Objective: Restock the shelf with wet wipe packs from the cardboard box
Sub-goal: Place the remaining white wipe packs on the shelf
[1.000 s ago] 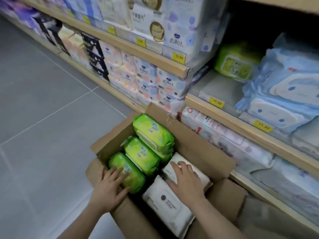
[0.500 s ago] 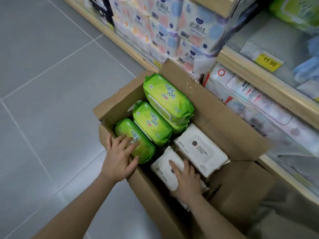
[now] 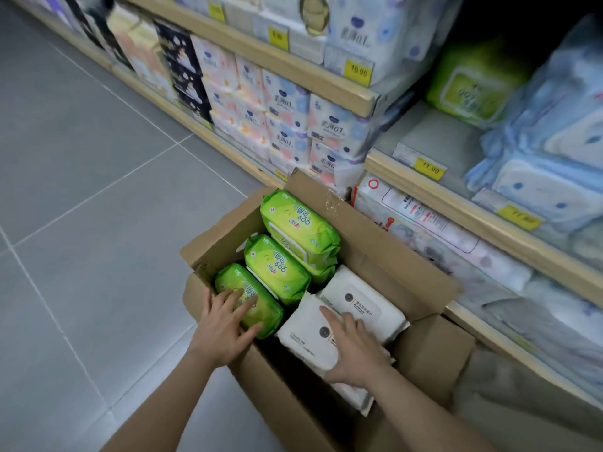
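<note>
Shop aisle, tissue and wipes section.
Wooden shelves [image 3: 421,187] carry yellow price tags [image 3: 357,72]; stacked tissue packs [image 3: 287,125]; grey tiled floor [image 3: 81,190].

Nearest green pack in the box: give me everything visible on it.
The nearest green pack is soft, glossy, bright green film with white print and a paler lid panel. It lies tilted in the box's near-left corner, beside a second green pack. The left hand lies spread on it, thumb against its near edge.
</note>
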`<control>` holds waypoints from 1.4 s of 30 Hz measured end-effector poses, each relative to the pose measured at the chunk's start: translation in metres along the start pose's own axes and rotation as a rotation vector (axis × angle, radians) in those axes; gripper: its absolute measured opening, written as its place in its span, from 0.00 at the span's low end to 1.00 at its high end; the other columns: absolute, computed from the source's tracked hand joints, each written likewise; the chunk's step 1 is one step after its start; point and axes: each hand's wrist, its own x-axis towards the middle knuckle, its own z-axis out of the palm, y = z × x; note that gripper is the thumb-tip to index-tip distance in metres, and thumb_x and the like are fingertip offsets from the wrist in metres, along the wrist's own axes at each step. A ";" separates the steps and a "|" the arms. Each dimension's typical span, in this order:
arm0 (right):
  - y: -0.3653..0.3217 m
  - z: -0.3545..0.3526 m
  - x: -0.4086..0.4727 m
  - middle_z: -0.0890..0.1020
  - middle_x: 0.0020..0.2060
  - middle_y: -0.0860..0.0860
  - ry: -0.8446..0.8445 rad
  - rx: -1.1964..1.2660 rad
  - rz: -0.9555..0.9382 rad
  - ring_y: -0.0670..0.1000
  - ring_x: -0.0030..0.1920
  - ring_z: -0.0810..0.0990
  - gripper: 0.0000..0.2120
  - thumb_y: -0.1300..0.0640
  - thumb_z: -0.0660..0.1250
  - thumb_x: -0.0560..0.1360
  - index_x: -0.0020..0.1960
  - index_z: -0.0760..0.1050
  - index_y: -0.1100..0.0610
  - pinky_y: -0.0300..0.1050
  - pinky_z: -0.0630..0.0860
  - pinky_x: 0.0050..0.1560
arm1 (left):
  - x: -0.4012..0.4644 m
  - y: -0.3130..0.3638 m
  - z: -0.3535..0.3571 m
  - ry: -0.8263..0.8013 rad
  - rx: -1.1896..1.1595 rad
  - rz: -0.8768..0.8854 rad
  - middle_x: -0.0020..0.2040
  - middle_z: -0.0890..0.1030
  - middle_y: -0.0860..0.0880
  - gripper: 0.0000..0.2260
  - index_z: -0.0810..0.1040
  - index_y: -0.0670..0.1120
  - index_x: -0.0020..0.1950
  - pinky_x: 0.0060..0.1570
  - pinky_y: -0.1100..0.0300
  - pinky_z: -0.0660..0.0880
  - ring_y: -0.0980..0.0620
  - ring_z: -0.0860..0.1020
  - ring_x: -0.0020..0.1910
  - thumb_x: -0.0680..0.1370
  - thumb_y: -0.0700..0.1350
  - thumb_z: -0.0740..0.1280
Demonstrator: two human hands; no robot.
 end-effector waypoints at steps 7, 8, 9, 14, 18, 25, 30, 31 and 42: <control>-0.011 -0.088 -0.044 0.60 0.68 0.52 0.240 -0.135 -0.193 0.57 0.63 0.63 0.57 0.41 0.72 0.61 0.75 0.34 0.43 0.54 0.67 0.60 | 0.018 0.064 -0.087 -0.115 -0.600 -0.119 0.74 0.60 0.53 0.51 0.47 0.62 0.75 0.72 0.51 0.55 0.51 0.58 0.73 0.56 0.83 0.52; -0.012 -0.099 -0.052 0.59 0.68 0.51 0.275 -0.136 -0.208 0.56 0.64 0.62 0.57 0.41 0.72 0.61 0.74 0.34 0.43 0.53 0.66 0.62 | 0.019 0.079 -0.102 -0.146 -0.724 -0.108 0.71 0.63 0.56 0.53 0.49 0.61 0.75 0.69 0.54 0.60 0.53 0.61 0.71 0.55 0.81 0.60; -0.012 -0.109 -0.060 0.59 0.69 0.51 0.312 -0.140 -0.225 0.56 0.65 0.62 0.57 0.41 0.72 0.61 0.74 0.35 0.42 0.53 0.66 0.62 | 0.019 0.094 -0.115 -0.181 -0.830 -0.103 0.68 0.67 0.58 0.52 0.53 0.60 0.74 0.65 0.57 0.65 0.54 0.67 0.68 0.55 0.77 0.67; -0.015 -0.156 -0.097 0.60 0.69 0.52 0.488 -0.184 -0.270 0.56 0.66 0.63 0.52 0.37 0.66 0.61 0.72 0.34 0.42 0.53 0.63 0.62 | 0.015 0.142 -0.159 -0.155 -1.255 -0.002 0.52 0.84 0.45 0.29 0.78 0.45 0.58 0.54 0.49 0.77 0.44 0.81 0.53 0.60 0.53 0.77; -0.005 -0.181 -0.117 0.58 0.71 0.49 0.527 -0.120 -0.262 0.52 0.69 0.58 0.53 0.38 0.72 0.62 0.75 0.41 0.43 0.52 0.58 0.68 | 0.013 0.162 -0.182 -0.028 -1.399 0.035 0.52 0.83 0.44 0.31 0.76 0.45 0.59 0.47 0.53 0.78 0.43 0.81 0.52 0.58 0.48 0.79; 0.034 -0.229 -0.138 0.62 0.73 0.43 0.327 0.211 -0.104 0.47 0.71 0.63 0.52 0.36 0.76 0.59 0.75 0.53 0.44 0.44 0.61 0.70 | 0.012 0.180 -0.205 -0.046 -1.400 0.154 0.51 0.84 0.46 0.34 0.74 0.50 0.60 0.42 0.53 0.79 0.45 0.82 0.50 0.56 0.46 0.80; 0.046 -0.243 -0.137 0.70 0.65 0.39 0.212 0.324 -0.046 0.46 0.63 0.71 0.52 0.35 0.77 0.52 0.71 0.54 0.35 0.47 0.71 0.64 | 0.020 0.198 -0.207 -0.068 -1.344 0.197 0.49 0.84 0.50 0.35 0.74 0.53 0.58 0.40 0.57 0.78 0.49 0.82 0.49 0.53 0.47 0.80; 0.050 -0.242 -0.137 0.71 0.62 0.39 0.222 0.342 -0.039 0.45 0.60 0.73 0.52 0.35 0.77 0.52 0.70 0.56 0.36 0.47 0.72 0.62 | 0.024 0.200 -0.205 -0.072 -1.330 0.210 0.50 0.84 0.49 0.35 0.74 0.53 0.59 0.41 0.57 0.78 0.49 0.82 0.50 0.53 0.47 0.80; 0.115 -0.203 -0.139 0.72 0.63 0.46 0.446 0.065 0.253 0.51 0.60 0.71 0.50 0.37 0.75 0.57 0.72 0.55 0.43 0.48 0.68 0.57 | 0.075 0.204 -0.106 -0.097 -1.090 0.194 0.59 0.75 0.62 0.36 0.70 0.61 0.61 0.50 0.73 0.72 0.64 0.74 0.60 0.56 0.59 0.80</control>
